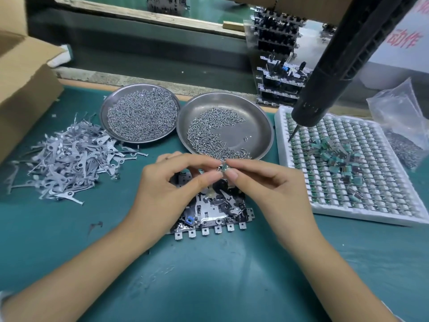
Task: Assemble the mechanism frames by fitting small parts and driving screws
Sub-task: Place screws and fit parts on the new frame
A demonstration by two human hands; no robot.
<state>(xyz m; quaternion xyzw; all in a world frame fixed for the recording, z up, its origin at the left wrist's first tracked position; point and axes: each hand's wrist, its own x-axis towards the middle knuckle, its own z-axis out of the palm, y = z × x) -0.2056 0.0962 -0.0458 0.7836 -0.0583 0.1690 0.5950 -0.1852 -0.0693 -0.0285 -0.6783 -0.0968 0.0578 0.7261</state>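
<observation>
A black and silver mechanism frame (212,214) lies flat on the green mat, with a row of square tabs along its near edge. Above it, my left hand (169,189) and my right hand (262,184) meet fingertip to fingertip. Together they pinch a small metal part (223,168) between thumbs and forefingers. My palms hide the frame's far half. A steel dish of screws (260,129) sits just behind my hands, and a second steel dish (104,112) full of tiny springs sits to its left. A black electric screwdriver (325,84) hangs at the upper right, tip down.
A heap of grey stamped metal levers (67,159) covers the mat at left. A white foam tray (348,212) with rows of small components stands at right, a plastic bag (404,126) behind it. Stacked finished frames (278,73) rise at the back. A cardboard box (23,89) fills the far left.
</observation>
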